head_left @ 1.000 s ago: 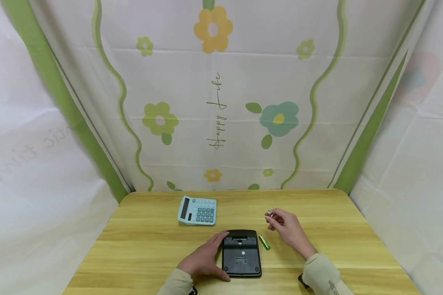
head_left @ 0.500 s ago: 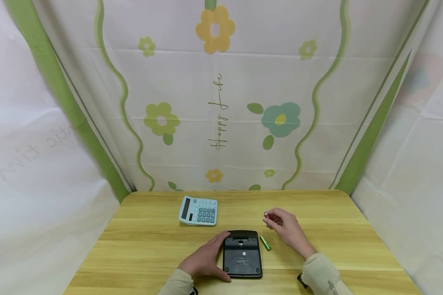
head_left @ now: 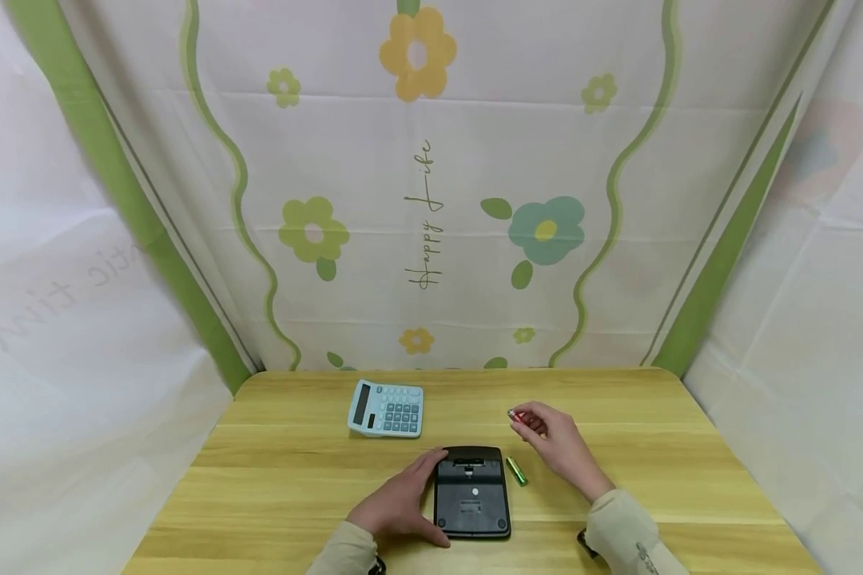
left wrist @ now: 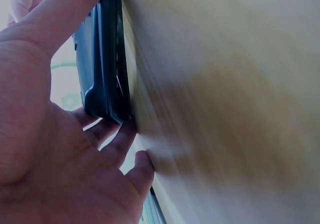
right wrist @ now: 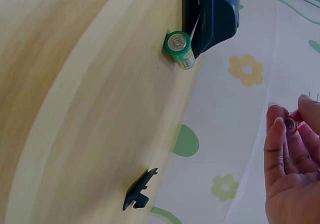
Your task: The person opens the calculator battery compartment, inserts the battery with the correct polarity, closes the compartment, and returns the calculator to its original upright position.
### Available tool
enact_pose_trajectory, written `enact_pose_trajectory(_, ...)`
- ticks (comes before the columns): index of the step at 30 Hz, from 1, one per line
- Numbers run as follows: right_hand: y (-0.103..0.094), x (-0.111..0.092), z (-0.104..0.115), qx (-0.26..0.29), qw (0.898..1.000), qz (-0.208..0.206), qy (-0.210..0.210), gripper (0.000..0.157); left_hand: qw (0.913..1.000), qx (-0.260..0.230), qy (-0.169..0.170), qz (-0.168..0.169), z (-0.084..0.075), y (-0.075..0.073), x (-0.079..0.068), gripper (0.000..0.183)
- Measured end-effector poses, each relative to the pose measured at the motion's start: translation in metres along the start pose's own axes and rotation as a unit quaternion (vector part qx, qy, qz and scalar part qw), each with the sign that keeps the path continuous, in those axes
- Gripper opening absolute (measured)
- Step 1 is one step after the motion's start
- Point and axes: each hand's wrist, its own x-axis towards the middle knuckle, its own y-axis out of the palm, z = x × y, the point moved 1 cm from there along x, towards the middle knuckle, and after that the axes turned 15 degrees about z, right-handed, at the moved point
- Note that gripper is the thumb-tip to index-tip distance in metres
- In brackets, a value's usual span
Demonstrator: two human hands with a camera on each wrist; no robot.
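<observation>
A black calculator [head_left: 472, 499] lies back side up on the table, its small battery compartment [head_left: 469, 463] uncovered near the far edge. My left hand [head_left: 399, 499] holds it by the left side, fingers at the far corner and thumb at the near one; the left wrist view shows fingertips [left wrist: 122, 134] against the calculator's edge. Above the table, to the right, my right hand [head_left: 557, 443] pinches a red battery [right wrist: 294, 121] between thumb and fingers, one end pointing left. A green battery [head_left: 516, 471] lies on the wood just right of the calculator.
A light blue calculator [head_left: 386, 410] rests keys up at the back left. In the right wrist view a small black battery cover [right wrist: 138, 190] is on the table, hidden in the head view. Printed white cloth [head_left: 359, 303] hangs behind the wooden table [head_left: 273, 479].
My right hand has shifted slightly left, and the red battery in it has turned from end-on to sideways, showing its red side. The left hand and black calculator stay put.
</observation>
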Motion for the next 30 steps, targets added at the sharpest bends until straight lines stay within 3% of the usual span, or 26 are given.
enact_pose_trajectory(13, 0.005, 0.003, 0.008, -0.012, 1.000, 0.022, -0.017, 0.013, 0.9999, -0.007, -0.002, 0.007, 0.000, -0.002, 0.001, 0.127)
enact_pose_trajectory(21, 0.015, 0.010, 0.015, -0.003, 0.996, 0.090, -0.026, 0.011, 0.9999, -0.006, -0.009, 0.006, 0.001, -0.002, 0.003, 0.128)
enact_pose_trajectory(30, 0.034, 0.019, 0.025, -0.015, 0.988, 0.142, -0.057, 0.024, 0.9998, -0.017, -0.011, 0.008, 0.000, -0.002, 0.002, 0.126)
